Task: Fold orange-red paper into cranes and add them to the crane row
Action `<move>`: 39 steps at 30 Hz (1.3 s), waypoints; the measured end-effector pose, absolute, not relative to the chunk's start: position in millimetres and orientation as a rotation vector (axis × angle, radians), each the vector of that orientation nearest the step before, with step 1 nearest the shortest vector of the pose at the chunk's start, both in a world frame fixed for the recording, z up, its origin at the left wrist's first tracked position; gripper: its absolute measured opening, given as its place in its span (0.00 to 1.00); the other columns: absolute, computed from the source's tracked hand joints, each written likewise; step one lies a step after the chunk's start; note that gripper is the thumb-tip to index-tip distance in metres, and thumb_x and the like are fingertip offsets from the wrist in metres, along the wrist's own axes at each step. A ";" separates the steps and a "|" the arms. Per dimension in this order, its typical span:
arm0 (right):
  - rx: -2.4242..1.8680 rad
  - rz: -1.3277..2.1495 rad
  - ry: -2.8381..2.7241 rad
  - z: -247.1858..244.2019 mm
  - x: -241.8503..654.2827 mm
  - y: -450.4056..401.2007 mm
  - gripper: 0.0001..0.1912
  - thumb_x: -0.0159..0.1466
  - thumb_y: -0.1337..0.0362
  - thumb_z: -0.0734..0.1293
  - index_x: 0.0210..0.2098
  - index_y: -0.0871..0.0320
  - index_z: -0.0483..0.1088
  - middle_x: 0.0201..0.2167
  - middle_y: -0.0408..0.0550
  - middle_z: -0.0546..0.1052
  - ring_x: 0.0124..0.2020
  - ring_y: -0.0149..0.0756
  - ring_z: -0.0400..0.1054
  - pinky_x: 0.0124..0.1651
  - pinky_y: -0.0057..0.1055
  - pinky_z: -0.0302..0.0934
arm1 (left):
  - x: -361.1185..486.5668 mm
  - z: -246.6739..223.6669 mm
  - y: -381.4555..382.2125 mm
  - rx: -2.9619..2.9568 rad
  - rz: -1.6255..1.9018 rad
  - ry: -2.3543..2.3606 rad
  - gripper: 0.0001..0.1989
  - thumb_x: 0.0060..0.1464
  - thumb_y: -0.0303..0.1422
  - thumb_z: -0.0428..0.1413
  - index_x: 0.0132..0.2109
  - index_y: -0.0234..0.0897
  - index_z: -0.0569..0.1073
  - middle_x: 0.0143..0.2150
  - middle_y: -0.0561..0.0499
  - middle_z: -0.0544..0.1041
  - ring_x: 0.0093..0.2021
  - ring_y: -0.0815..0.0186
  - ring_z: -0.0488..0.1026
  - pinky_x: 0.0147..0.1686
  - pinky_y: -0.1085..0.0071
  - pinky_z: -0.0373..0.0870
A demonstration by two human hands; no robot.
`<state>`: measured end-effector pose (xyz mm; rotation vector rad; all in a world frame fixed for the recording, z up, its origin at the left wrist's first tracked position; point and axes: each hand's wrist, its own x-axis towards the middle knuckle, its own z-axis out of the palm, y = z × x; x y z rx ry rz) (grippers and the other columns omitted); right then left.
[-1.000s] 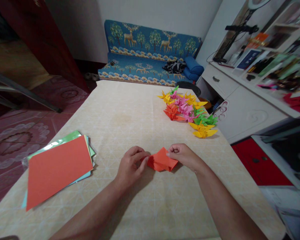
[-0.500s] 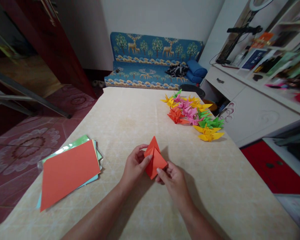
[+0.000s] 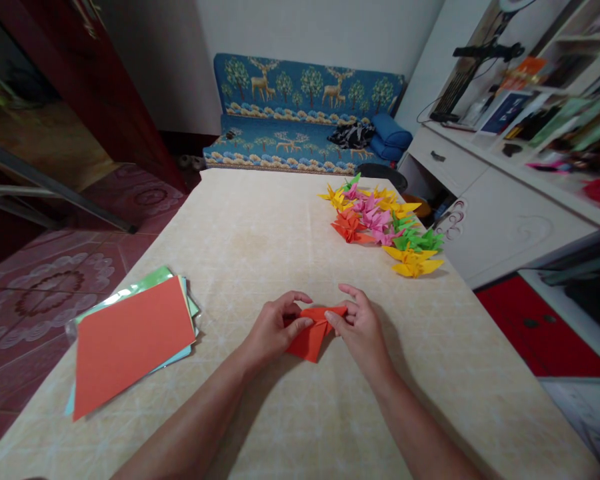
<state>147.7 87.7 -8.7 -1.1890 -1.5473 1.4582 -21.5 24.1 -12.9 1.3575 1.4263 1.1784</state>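
A folded piece of orange-red origami paper (image 3: pixel 307 344) is held between my two hands, just above the table in front of me. My left hand (image 3: pixel 279 325) pinches its left side, thumb on top and index finger raised. On the right side, my right hand (image 3: pixel 358 320) grips the upper corner between thumb and fingers, with the index finger lifted. The upper edge now lies roughly level, and a flap points down toward me. The fingers behind the paper are partly hidden.
Left on the table (image 3: pixel 260 213) lies a stack of coloured paper, an orange-red sheet (image 3: pixel 135 343) on top. Several folded paper cranes (image 3: pixel 375 217) in yellow, pink, green and red sit at the back right. Beyond stand a blue sofa (image 3: pixel 300 143) and a white cabinet (image 3: pixel 510 213).
The folded paper has been turned, its point no longer facing away and its upper edge now level. My right hand has moved up to the paper's upper right corner.
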 end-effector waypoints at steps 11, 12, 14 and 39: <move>-1.264 0.442 -2.160 -12.3 152.4 90.1 0.11 0.57 0.73 0.65 0.38 0.54 0.70 0.41 0.49 0.72 0.40 0.40 0.69 0.39 0.34 0.64 | -21.2 -26.0 27.3 1.976 1.127 1.625 0.12 0.53 0.20 0.52 0.36 0.38 0.79 0.36 0.47 0.75 0.37 0.64 0.72 0.38 0.67 0.70; -1.186 0.438 -2.200 -10.4 154.3 90.0 0.10 0.58 0.74 0.64 0.37 0.54 0.71 0.40 0.48 0.73 0.41 0.39 0.68 0.40 0.34 0.64 | -20.8 -25.8 25.8 1.978 1.109 1.617 0.13 0.54 0.20 0.51 0.37 0.38 0.79 0.37 0.46 0.75 0.37 0.64 0.72 0.39 0.67 0.71; -1.020 0.502 -2.294 -8.8 158.2 91.0 0.11 0.58 0.75 0.64 0.35 0.54 0.72 0.37 0.47 0.73 0.41 0.38 0.68 0.44 0.35 0.64 | -21.3 -22.9 21.4 1.968 1.089 1.595 0.14 0.56 0.21 0.50 0.39 0.38 0.79 0.40 0.46 0.75 0.39 0.64 0.73 0.40 0.67 0.71; -0.945 0.844 -2.195 -18.1 168.5 93.8 0.11 0.55 0.74 0.67 0.33 0.52 0.76 0.34 0.44 0.73 0.38 0.35 0.70 0.42 0.33 0.66 | -10.9 -18.3 -5.8 2.180 0.984 1.752 0.10 0.58 0.29 0.53 0.45 0.40 0.76 0.39 0.48 0.78 0.39 0.62 0.73 0.37 0.66 0.71</move>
